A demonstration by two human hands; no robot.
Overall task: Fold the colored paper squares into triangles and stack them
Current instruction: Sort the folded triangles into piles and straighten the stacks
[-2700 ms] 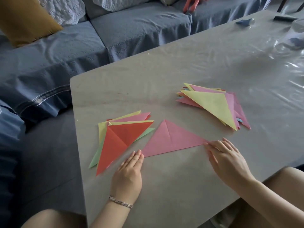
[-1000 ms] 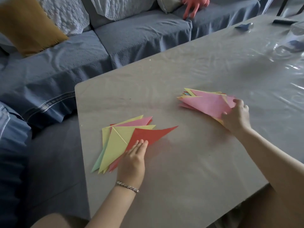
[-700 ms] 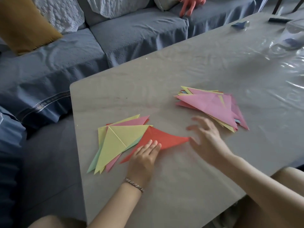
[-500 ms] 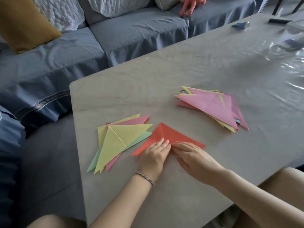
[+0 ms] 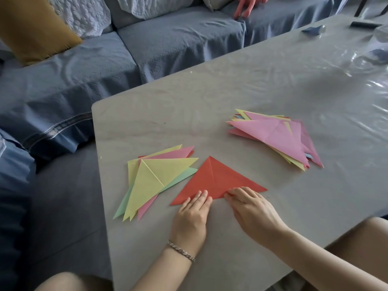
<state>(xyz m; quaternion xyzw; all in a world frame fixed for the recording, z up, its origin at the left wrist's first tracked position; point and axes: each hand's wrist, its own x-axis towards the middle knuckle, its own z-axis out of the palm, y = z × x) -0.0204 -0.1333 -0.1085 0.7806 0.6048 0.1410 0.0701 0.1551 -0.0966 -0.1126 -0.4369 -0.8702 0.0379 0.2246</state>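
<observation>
A red paper triangle lies flat on the grey table, long edge toward me. My left hand presses its fingertips on the left part of that edge. My right hand rests its fingers on the edge just right of the middle. To the left sits a fanned pile of triangles with a yellow one on top. Farther right lies a second pile with a pink triangle on top.
A blue-covered sofa runs along the table's far and left sides, with a mustard cushion. Another person's hand rests on the sofa. Small dark objects and clear plastic lie at the far right. My knees are below the near edge.
My right hand laid the pink triangle on the right pile and came back. My left hand slid the red triangle off the left pile to the middle; both hands now press its near edge.
</observation>
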